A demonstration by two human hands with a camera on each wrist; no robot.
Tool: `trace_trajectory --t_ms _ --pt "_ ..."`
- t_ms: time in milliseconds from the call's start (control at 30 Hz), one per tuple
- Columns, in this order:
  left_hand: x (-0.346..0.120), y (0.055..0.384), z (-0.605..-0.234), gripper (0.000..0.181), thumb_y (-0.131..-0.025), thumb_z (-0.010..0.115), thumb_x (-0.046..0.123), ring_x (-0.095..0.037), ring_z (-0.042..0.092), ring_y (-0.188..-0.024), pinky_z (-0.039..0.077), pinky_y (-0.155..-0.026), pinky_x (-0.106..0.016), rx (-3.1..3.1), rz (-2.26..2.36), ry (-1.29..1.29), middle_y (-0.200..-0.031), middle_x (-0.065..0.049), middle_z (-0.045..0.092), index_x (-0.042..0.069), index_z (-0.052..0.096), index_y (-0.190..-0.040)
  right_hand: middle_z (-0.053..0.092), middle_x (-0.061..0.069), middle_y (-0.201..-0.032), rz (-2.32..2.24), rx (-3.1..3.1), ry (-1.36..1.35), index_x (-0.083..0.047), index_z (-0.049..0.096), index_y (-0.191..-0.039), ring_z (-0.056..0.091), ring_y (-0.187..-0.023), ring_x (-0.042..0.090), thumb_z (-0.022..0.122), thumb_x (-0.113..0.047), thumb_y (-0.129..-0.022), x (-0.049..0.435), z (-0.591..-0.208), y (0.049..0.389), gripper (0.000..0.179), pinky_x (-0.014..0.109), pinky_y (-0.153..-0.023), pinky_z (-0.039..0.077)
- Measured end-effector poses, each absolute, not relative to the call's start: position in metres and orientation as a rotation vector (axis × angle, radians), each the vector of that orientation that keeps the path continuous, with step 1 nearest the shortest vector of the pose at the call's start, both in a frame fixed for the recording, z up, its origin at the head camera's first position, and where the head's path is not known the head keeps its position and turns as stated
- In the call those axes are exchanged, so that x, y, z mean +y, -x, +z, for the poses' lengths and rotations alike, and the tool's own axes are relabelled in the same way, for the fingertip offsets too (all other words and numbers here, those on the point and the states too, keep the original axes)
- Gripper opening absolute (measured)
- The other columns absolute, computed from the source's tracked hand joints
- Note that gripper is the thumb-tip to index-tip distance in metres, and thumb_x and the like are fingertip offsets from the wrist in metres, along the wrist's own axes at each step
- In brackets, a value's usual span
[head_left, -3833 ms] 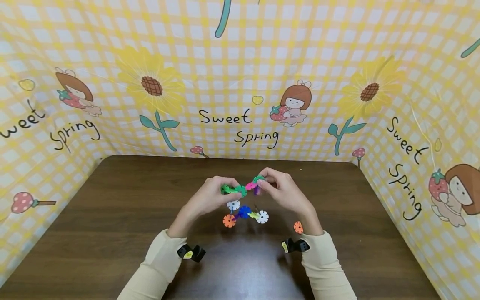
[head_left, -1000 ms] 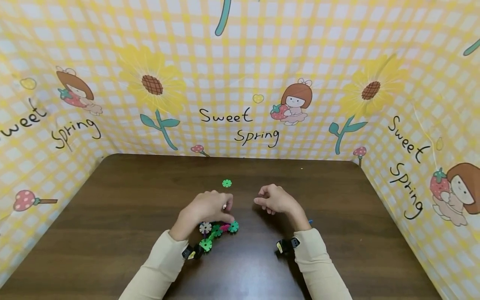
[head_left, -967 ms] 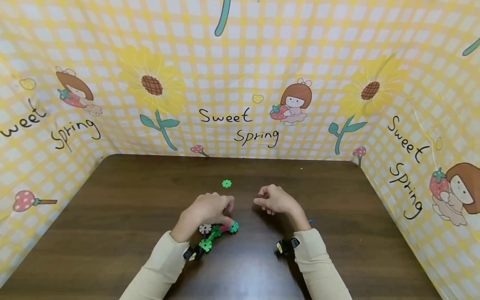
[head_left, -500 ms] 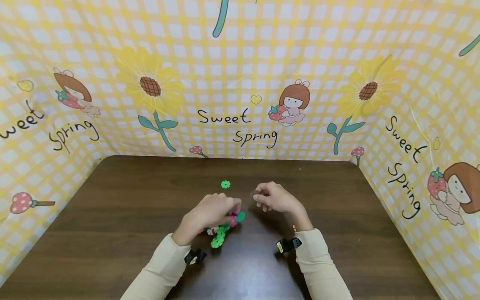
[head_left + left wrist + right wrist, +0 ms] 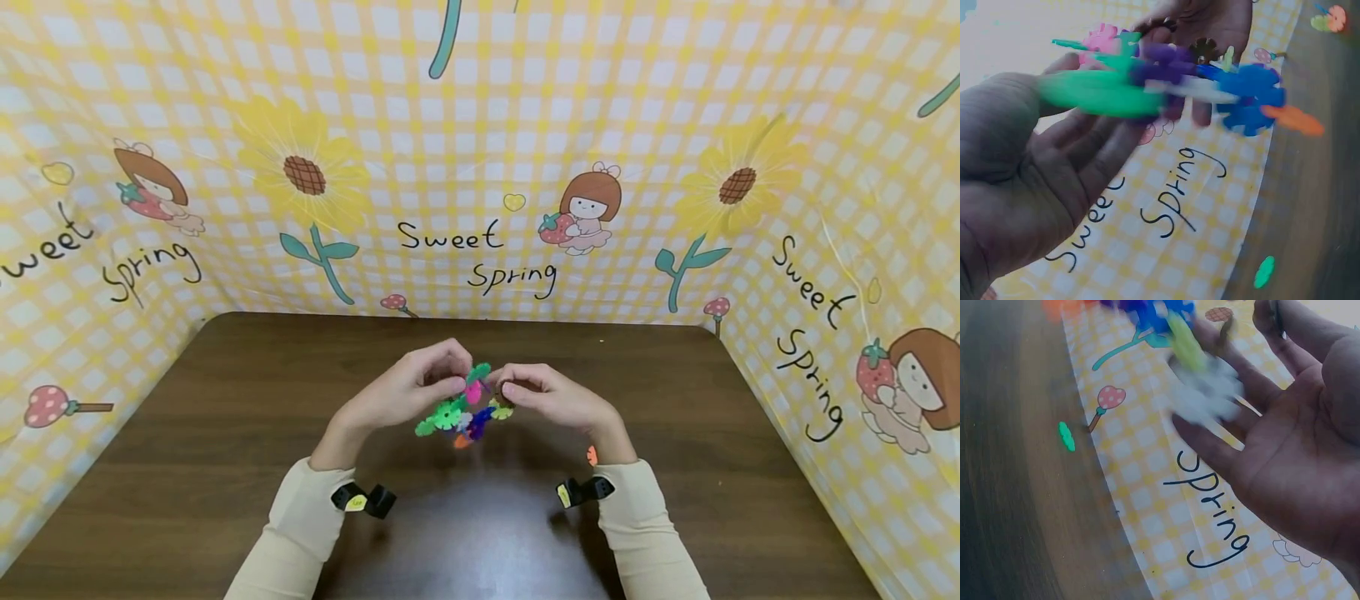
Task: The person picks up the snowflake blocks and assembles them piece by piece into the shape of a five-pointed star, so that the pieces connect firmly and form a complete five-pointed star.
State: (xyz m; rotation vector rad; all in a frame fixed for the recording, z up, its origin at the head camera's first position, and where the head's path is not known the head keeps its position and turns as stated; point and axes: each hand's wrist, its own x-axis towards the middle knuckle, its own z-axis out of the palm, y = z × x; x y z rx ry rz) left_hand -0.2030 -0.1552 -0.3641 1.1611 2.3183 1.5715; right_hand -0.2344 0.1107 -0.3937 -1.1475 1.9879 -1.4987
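Observation:
In the head view my left hand [image 5: 408, 387] holds a joined cluster of plastic snowflake discs [image 5: 448, 414] up over the table, its thumb and fingers gripping beside a pink disc [image 5: 473, 392]. The cluster mixes green, pink, purple, blue, white, yellow-green and orange pieces. A blue disc [image 5: 1250, 100] and a green disc [image 5: 1100, 94] show large and blurred in the left wrist view. Close by on the right, my right hand [image 5: 562, 402] pinches a dark brown disc [image 5: 1159, 25] right at the cluster. A white disc [image 5: 1205, 394] of the cluster hangs before the right fingers.
A loose green disc [image 5: 1066, 436] lies on the brown table [image 5: 247, 467] toward the back. An orange disc [image 5: 592, 455] shows beside the right wrist, with yellow-green and blue pieces by it in the left wrist view. Checked cloth [image 5: 450, 167] walls the back and sides.
From low over the table, the left hand has raised and turned the cluster. It has come up beside the right hand, which has shifted slightly; the back green disc is now hidden in the head view.

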Motion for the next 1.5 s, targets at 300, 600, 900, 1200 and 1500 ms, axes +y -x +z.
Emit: trace_trajectory --t_ms 300,600,900,1200,1500 --pt "-0.153 0.210 -0.371 0.026 -0.103 0.051 0.000 -0.020 0.062 -0.087 0.053 -0.073 -0.029 2.140 1.836 -0.823 -0.100 -0.014 0.063 0.003 0.051 -0.128 0.061 0.013 -0.084 -1.628 1.936 1.154 -0.002 0.062 -0.095 0.054 -0.073 0.020 0.048 -0.012 -0.107 0.098 -0.394 0.227 0.021 0.029 -0.067 0.048" --pt "-0.143 0.204 -0.366 0.034 -0.109 0.043 0.025 -0.020 0.063 -0.086 0.054 -0.081 -0.034 2.237 1.797 -0.666 -0.097 -0.013 0.063 0.000 0.062 -0.122 0.060 0.011 -0.076 -1.623 2.107 1.110 -0.006 0.062 -0.091 0.047 -0.060 0.018 0.053 -0.015 -0.105 0.094 -0.390 0.225 0.020 0.028 -0.055 0.041" --pt "-0.133 0.198 -0.362 0.027 -0.102 0.060 0.030 -0.017 0.066 -0.077 0.055 -0.071 -0.031 2.556 1.632 -0.638 -0.091 -0.005 0.070 0.008 0.068 -0.115 0.056 0.004 -0.069 -1.561 2.291 1.127 -0.009 0.066 -0.091 0.048 -0.057 0.012 0.061 -0.014 -0.101 0.089 -0.380 0.220 0.012 0.025 -0.054 0.040" --pt "-0.138 0.197 -0.360 0.028 -0.101 0.062 0.022 -0.022 0.069 -0.085 0.056 -0.073 -0.034 2.425 1.737 -0.592 -0.101 -0.014 0.072 0.005 0.060 -0.124 0.066 0.012 -0.077 -1.465 2.432 1.049 -0.005 0.070 -0.094 0.058 -0.065 0.021 0.063 -0.011 -0.100 0.097 -0.370 0.214 0.011 0.024 -0.058 0.047" --pt "-0.138 0.201 -0.363 0.022 -0.101 0.063 0.018 -0.019 0.061 -0.069 0.048 -0.058 -0.025 2.405 1.722 -0.710 -0.094 -0.010 0.072 0.007 0.068 -0.118 0.063 -0.002 -0.071 -1.391 2.526 1.121 -0.009 0.071 -0.091 0.055 -0.057 0.008 0.066 -0.016 -0.099 0.099 -0.366 0.214 0.011 0.025 -0.053 0.047"
